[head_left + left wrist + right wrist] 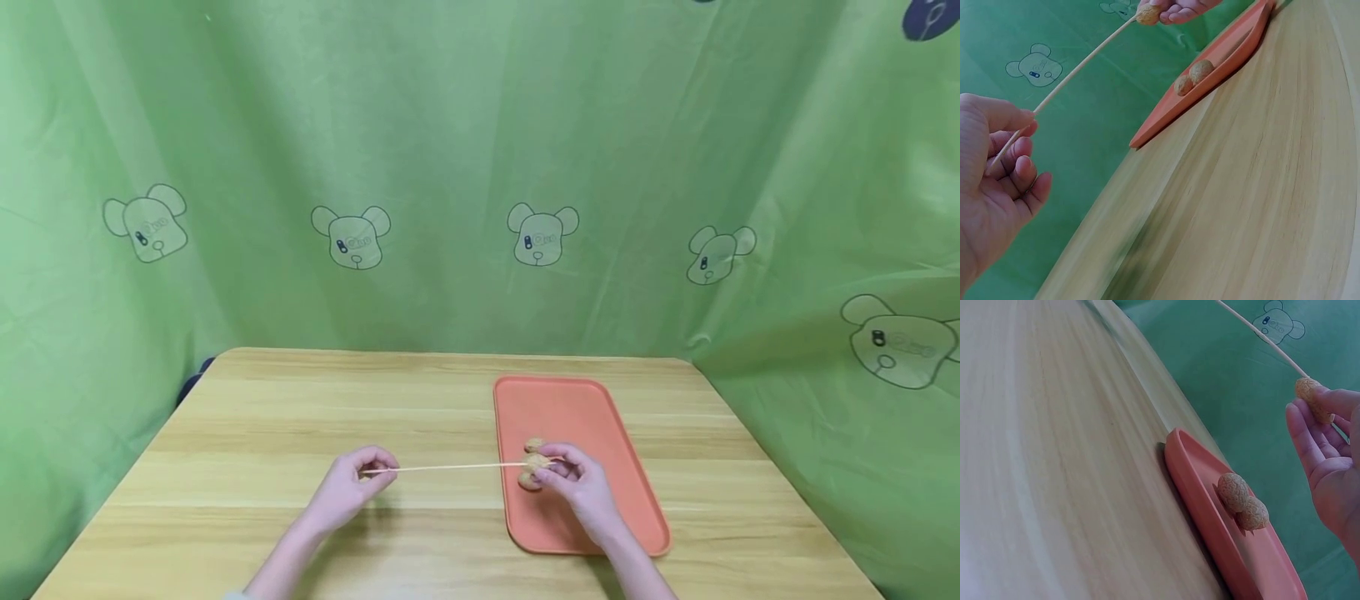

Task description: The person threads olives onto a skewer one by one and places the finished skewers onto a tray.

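Observation:
A thin wooden skewer stretches almost level between the two hands. My left hand pinches its left end between thumb and fingers, the other fingers loosely curled. With thumb and fingertips, my right hand holds a brown, rough-skinned ball, like a fried meatball, at the skewer's right end. The skewer enters the ball's near side; fingers partly hide the far side. Two similar balls, one touching the other, lie on the orange tray below the right hand.
The tray lies lengthwise on the right half of a light wooden table. A green curtain with printed bear heads surrounds the table at the back and sides. Both hands are raised above the tabletop.

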`<state>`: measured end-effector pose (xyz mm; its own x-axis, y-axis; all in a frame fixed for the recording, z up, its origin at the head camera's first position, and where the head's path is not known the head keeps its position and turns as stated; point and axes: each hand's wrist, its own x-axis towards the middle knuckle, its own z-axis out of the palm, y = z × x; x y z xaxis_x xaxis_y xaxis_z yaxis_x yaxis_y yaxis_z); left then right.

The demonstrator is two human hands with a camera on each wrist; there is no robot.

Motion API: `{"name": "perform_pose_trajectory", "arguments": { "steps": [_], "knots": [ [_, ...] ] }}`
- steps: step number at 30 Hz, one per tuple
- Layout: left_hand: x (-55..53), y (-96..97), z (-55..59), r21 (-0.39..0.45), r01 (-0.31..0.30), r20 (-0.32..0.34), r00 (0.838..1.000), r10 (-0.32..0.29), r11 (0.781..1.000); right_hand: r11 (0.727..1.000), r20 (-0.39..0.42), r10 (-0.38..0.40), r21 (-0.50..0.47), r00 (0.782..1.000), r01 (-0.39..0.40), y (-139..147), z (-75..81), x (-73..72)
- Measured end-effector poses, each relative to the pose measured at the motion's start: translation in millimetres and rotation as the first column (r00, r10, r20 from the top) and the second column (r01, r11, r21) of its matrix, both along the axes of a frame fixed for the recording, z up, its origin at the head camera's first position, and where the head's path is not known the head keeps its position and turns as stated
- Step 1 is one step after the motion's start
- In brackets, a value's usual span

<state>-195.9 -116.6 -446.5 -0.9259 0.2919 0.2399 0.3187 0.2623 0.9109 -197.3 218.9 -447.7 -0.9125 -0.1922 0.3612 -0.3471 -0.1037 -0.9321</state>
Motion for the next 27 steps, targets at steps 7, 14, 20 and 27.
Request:
{"name": "perform_pose_trajectory", "arguments": {
  "steps": [7, 14, 20, 27],
  "knots": [
    [1.3, 2.8, 1.4, 0.024, -0.003, 0.013, 1.000, 0.003, 1.000, 1.000, -0.011, 0.001, 0.000, 1.000, -0.001, -1, -1.0, 1.0],
    [1.3, 3.1, 1.7, 0.033, -0.001, 0.015, 1.000, 0.001, 0.999, 0.995, 0.045, 0.007, -0.103, 0.999, -0.002, -4, 0.6, 2.3],
    [2.2, 4.6, 4.0, 0.071, -0.004, 0.030, 1.000, 0.002, 0.997, 0.956, 0.032, 0.082, -0.284, 0.996, -0.069, -8, 0.1, 4.9],
    [4.3, 3.5, 6.6, 0.100, 0.008, -0.004, 1.000, -0.008, 0.995, 0.915, -0.046, 0.169, -0.364, 0.985, -0.174, -14, -1.8, 5.8]
  ]
}}
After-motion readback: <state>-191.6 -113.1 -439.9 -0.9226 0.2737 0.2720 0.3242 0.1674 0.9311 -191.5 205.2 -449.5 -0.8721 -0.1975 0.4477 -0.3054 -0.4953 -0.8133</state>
